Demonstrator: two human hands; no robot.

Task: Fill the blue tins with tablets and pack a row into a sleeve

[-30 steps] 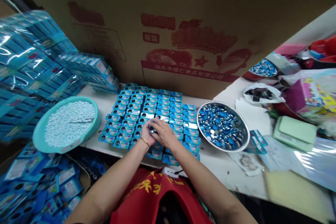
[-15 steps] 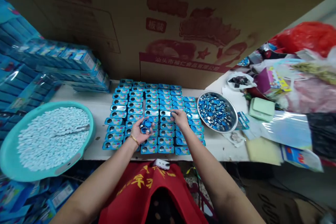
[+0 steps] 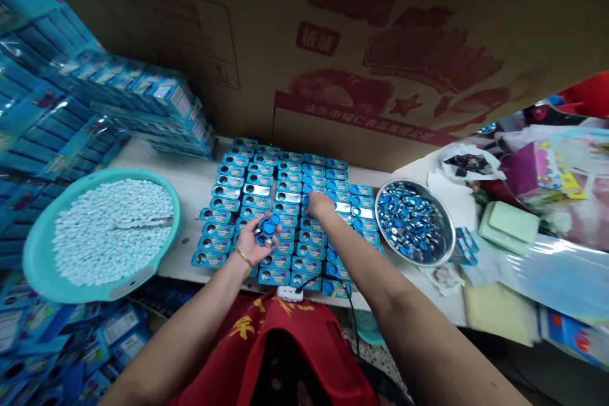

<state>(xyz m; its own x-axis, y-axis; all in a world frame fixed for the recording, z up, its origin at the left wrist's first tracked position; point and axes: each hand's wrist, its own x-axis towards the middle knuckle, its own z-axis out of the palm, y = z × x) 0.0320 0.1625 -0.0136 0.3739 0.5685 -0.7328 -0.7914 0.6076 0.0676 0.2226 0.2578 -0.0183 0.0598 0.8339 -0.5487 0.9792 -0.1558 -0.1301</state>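
Head view: what's the left hand (image 3: pixel 250 246) doing?

Palm up, loosely cupped, fingers not closed over the load. Small pile of blue-and-silver discs (image 3: pixel 267 228) sitting in it, above the box rows.

Right hand (image 3: pixel 320 204)?

Fingers bunched, tips down at a blue box (image 3: pixel 307 264) row mid-array. Can't tell if it's pinching a disc; the hand blocks the view.

Boxes?

Flat, packed in columns on the white table (image 3: pixel 190 193). Dark round openings on the left columns, blue rounds on many at right.

Around it?

Steel bowl (image 3: pixel 442 244) of more discs just right of the boxes. Teal basin (image 3: pixel 34 254) of pale pieces (image 3: pixel 107 231) to the left. Big printed carton (image 3: pixel 266 32) standing behind.
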